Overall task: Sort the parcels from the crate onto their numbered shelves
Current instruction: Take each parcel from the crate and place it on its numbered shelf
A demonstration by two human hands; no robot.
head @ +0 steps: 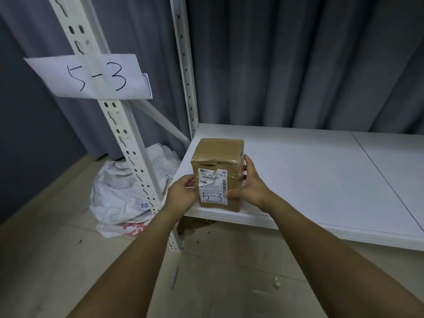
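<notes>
- We hold the parcel [218, 175]: left hand [181, 191] at its nine o'clock, right hand [250, 182] at three.
- It stands upright at the shelf [298, 180] front edge.

A crumpled white plastic bag [119, 191] lies on the beige floor [46, 249] just left of the left hand [181, 193], with a red-and-white printed wrapper [133, 227] at its near edge. A pleated grey curtain [298, 65] hangs well beyond the right hand [250, 187].
</notes>
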